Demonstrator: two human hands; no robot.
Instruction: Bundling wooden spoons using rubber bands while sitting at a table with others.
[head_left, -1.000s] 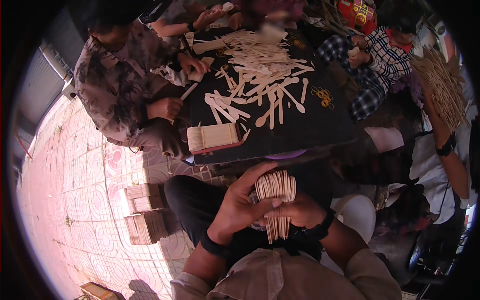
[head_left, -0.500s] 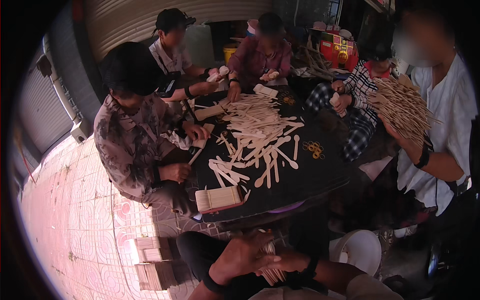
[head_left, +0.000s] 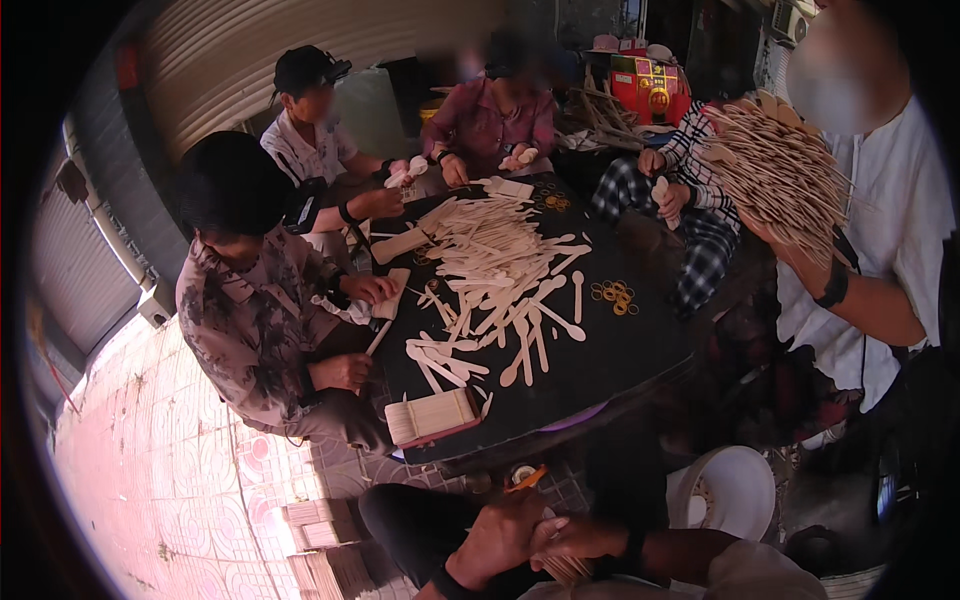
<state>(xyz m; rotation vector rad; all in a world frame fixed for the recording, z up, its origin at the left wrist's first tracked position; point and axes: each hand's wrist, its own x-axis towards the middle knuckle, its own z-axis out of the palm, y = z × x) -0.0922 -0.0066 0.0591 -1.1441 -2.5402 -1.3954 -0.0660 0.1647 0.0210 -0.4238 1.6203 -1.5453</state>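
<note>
Low in the view, above my lap, my left hand (head_left: 500, 540) and my right hand (head_left: 585, 535) are closed together round a bundle of wooden spoons (head_left: 566, 570). Its pale edges fan out beneath my fingers, and most of it is covered by the hands. At the fingertips of my left hand shows a yellow-orange strip (head_left: 530, 479) that looks like a rubber band; how it is held cannot be made out. Beyond my knees, a dark table (head_left: 640, 365) bears a loose pile of wooden spoons (head_left: 500, 245) and some rubber bands (head_left: 615, 296).
A box of stacked sticks (head_left: 432, 416) sits at the table's near left corner. Stacked bundles (head_left: 318, 525) lie on the paving at left. A white bucket (head_left: 735, 490) stands right of my legs. Several people sit round the table; one at right holds a large spoon bunch (head_left: 780, 175).
My hands have shifted slightly down and right with the bundle, now more covered. The yellow-orange strip shows clearly above my left fingers. The view has tilted a little.
</note>
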